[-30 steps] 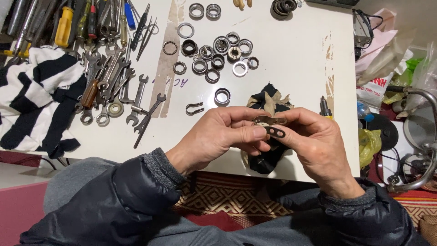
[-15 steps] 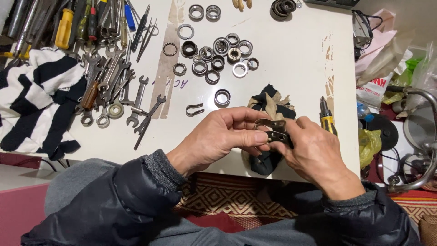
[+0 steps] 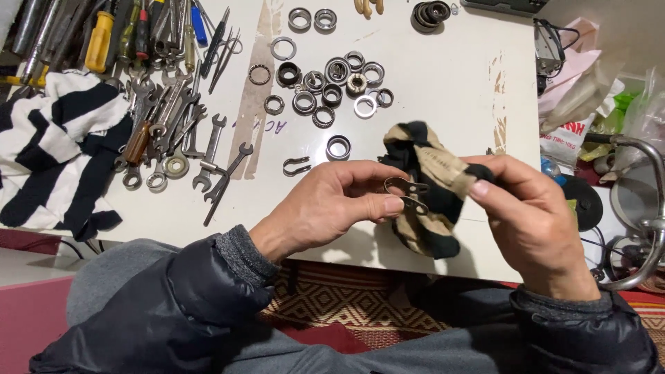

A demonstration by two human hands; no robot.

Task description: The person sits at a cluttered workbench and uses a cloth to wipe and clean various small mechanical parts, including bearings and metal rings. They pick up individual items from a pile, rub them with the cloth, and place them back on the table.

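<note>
My left hand (image 3: 331,206) pinches a small metal clamp bracket (image 3: 409,193) with holes in its flat ends, held above the front edge of the white table (image 3: 443,76). My right hand (image 3: 530,218) grips a black and tan striped rag (image 3: 428,190), lifted off the table and hanging right beside the bracket. The rag's lower folds dangle below my fingers. A second U-shaped metal clip (image 3: 296,165) lies on the table just behind my left hand.
Several bearing rings and races (image 3: 332,83) are scattered mid-table. Wrenches (image 3: 187,131) and screwdrivers (image 3: 104,38) are piled at the left beside a black and white cloth (image 3: 55,152). Plastic bags (image 3: 589,97) and a chrome tube (image 3: 648,208) lie off the right edge.
My right hand let go of the bracket, picked the rag up off the table and raised it beside the bracket. My left hand kept hold of the bracket.
</note>
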